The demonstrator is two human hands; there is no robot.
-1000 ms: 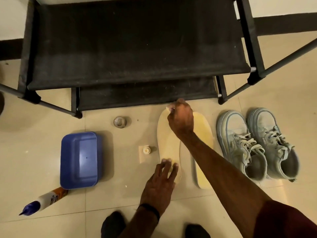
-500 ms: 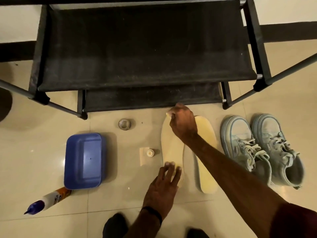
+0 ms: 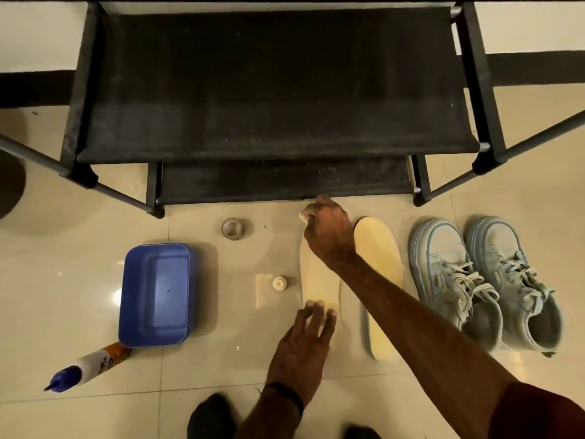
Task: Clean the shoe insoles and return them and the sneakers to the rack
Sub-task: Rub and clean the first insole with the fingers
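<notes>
Two cream insoles lie side by side on the tiled floor below the black shoe rack (image 3: 278, 90). My left hand (image 3: 304, 340) presses with straight fingers on the heel end of the left insole (image 3: 318, 280). My right hand (image 3: 327, 231) is over that insole's toe end and grips a small pale wipe (image 3: 305, 213). The right insole (image 3: 381, 270) lies free, partly under my forearm. A pair of light blue sneakers (image 3: 474, 280) stands to its right.
A blue plastic tub (image 3: 156, 294) sits at the left, with a lying bottle (image 3: 88, 364) below it. A roll of tape (image 3: 232, 228) and a small white cap on a pale pad (image 3: 278, 284) lie between the tub and the insoles. My dark-socked feet show at the bottom edge.
My right hand stays at the insole's toe end with the wipe, shifting only slightly. The left hand keeps pressing the heel. The camera view has drifted a little.
</notes>
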